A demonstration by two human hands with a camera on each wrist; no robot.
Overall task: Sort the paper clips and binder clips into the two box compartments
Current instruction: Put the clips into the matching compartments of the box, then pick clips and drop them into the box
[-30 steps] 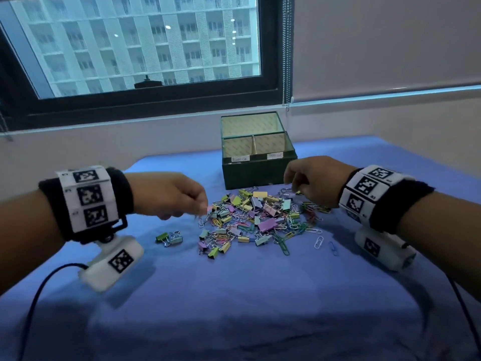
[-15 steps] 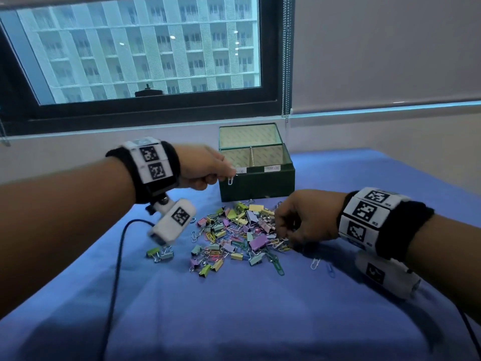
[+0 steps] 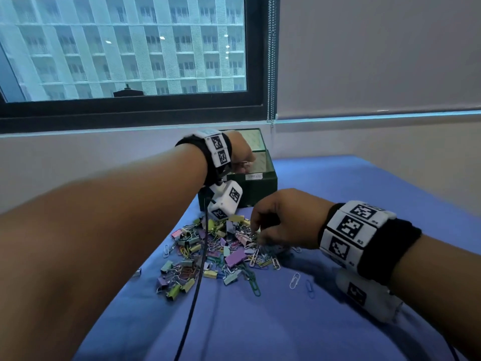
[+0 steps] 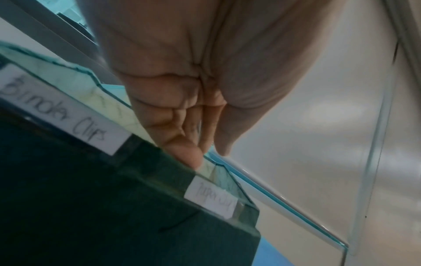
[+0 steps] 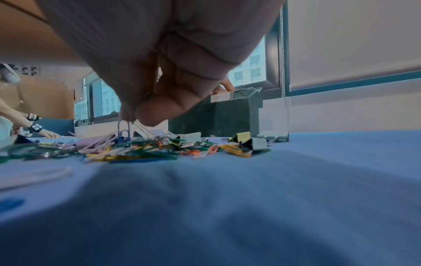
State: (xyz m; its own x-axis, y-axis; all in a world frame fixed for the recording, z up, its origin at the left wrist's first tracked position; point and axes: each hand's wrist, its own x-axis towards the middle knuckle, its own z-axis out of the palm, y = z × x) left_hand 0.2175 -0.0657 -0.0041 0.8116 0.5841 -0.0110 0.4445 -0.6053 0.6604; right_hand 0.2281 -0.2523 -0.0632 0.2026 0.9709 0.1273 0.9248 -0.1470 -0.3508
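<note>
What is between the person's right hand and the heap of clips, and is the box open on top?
Nothing visible: the right hand is already down on the heap of coloured paper and binder clips, fingertips in it. The dark green box stands just behind the heap, open on top, with the left hand over it.

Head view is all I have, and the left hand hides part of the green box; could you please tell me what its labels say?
Observer: In the left wrist view, one label on the green box reads "Binder Clips"; the second label is blurrier, apparently "Paper Clips".
Operator: Thank you. Is the left hand holding a clip?
Observer: The left hand has its fingertips bunched above the rim between the labels; no clip shows, so I cannot tell.
Operator: And the right hand?
Observer: In the right wrist view, the right hand pinches the top of a blue paper clip standing up from the pile.
</note>
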